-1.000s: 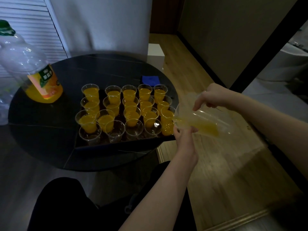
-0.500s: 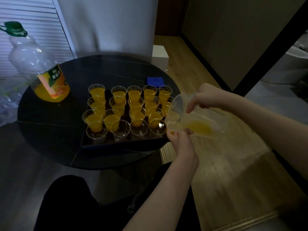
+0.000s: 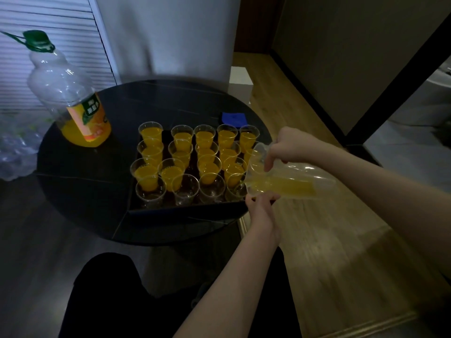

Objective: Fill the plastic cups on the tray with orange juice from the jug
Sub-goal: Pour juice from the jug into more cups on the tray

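Both hands were on the clear jug (image 3: 290, 184) at the right end of the tray (image 3: 185, 208). Seen from the left, the left hand (image 3: 261, 206) came first, under the jug's mouth beside the tray's near right corner, its fingers curled up against the jug's underside. Past it, the right hand (image 3: 290, 147) gripped the jug from above, fingers wrapped over the rim. That jug lay tipped nearly on its side, mouth toward the tray, with orange juice (image 3: 285, 187) pooled along its lower wall.

Far left of the tray stood a large juice bottle (image 3: 73, 101) with a green cap, mostly drained. On the tray itself, the plastic cups (image 3: 181, 157) stood in rows: the three farther rows held juice, while the near row's empty cups (image 3: 185, 191) were clear. Whether the cup at the jug's mouth held any juice could not be told. Behind the tray's far right corner lay a blue cloth (image 3: 233, 118). All of these sat on a round dark table (image 3: 97, 191).
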